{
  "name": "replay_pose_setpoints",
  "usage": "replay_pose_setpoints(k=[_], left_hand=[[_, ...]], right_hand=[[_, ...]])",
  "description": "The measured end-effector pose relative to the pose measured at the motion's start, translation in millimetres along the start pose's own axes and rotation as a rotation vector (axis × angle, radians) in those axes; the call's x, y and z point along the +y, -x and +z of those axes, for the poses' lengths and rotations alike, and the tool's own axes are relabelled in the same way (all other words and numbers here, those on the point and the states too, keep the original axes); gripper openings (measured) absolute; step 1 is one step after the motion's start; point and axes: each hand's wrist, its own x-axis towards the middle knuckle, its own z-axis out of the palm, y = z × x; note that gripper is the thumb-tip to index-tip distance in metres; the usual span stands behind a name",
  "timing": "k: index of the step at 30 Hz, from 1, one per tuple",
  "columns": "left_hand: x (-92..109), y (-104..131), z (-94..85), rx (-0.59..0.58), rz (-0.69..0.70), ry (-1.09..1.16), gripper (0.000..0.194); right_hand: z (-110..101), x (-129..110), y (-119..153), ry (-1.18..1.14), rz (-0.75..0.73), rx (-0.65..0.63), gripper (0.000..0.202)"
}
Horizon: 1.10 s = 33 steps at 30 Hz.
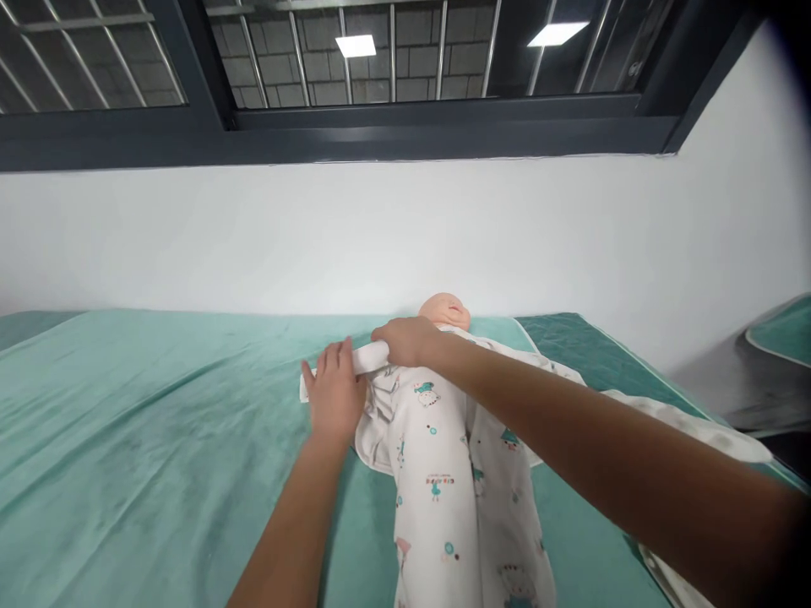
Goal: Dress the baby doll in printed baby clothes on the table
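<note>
Doll (443, 309) in printed cloth (437, 473), hands (337, 395) — both — on white fabric (371, 358)

The left hand (334, 387) covers the 8 o'clock end of a white cloth (368, 358); the right hand (407, 340) grips its 2 o'clock end. A doll's head (444, 309) lies beyond, at 2 o'clock.
</note>
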Motion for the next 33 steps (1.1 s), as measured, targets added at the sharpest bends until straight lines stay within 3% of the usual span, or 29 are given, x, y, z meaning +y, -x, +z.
replay_pose_setpoints(k=[3, 7, 10, 14, 17, 21, 27, 33], left_hand=[[0.9, 0.3, 2.6, -0.097, 0.135, 0.014, 0.051], [-1.7, 1.1, -1.0, -0.095, 0.102, -0.013, 0.042], [-5.7, 1.8, -5.9, -0.081, 0.043, -0.031, 0.040], [-9.9, 1.2, -5.8, -0.098, -0.029, -0.042, 0.041], [-9.2, 0.4, -2.7, -0.112, -0.012, -0.046, 0.044], [-4.6, 0.7, -2.2, -0.095, -0.017, -0.036, 0.048], [-0.7, 1.5, -3.2, -0.071, 0.018, 0.048, 0.051], [19.7, 7.8, -18.7, 0.034, 0.079, 0.493, 0.043]], right_hand=[[6.3, -6.0, -3.7, -0.015, -0.004, 0.017, 0.036], [7.2, -1.3, 6.6, -0.098, 0.026, 0.106, 0.041], [12.3, 14.6, 31.4, -0.304, 0.086, 0.301, 0.040], [46.9, 48.3, 80.3, -0.546, 0.279, 0.643, 0.034], [87.7, 70.8, 110.4, -0.526, 0.502, 0.775, 0.038], [120.6, 83.5, 125.1, -0.321, 0.537, 0.774, 0.041], [119.4, 98.9, 122.0, -0.263, 0.725, 0.775, 0.045], [123.0, 104.8, 116.4, -0.299, 0.769, 0.733, 0.040]])
